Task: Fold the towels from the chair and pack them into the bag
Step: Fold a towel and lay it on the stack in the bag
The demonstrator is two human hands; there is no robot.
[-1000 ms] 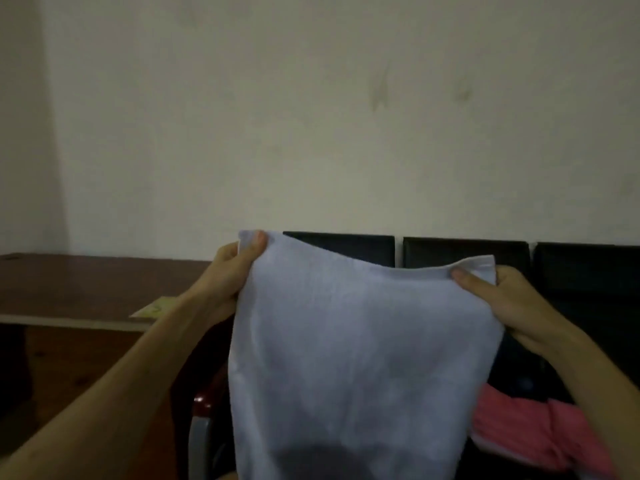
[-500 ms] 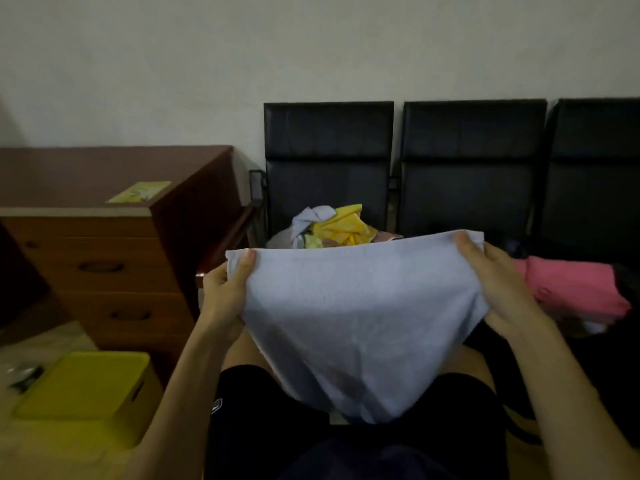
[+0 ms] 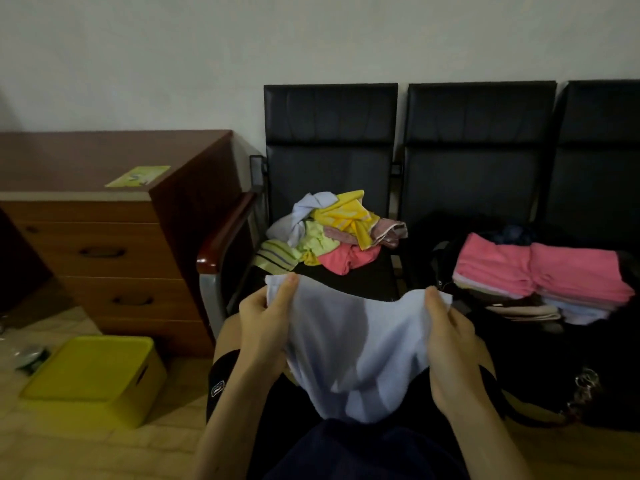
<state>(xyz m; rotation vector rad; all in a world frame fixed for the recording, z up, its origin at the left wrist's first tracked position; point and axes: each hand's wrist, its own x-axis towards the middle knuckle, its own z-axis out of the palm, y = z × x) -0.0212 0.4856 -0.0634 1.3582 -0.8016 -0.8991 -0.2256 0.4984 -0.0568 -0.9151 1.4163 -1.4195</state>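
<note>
- Two corners of the pale towel are pinched by the left hand and right hand.
- Edges should be matched (no bunching) before it is folded.

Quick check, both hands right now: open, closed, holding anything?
Left hand: closed, pinching the top left corner of the pale blue towel.
Right hand: closed, pinching the same towel's top right corner.

Pale blue towel, limp above lap
</note>
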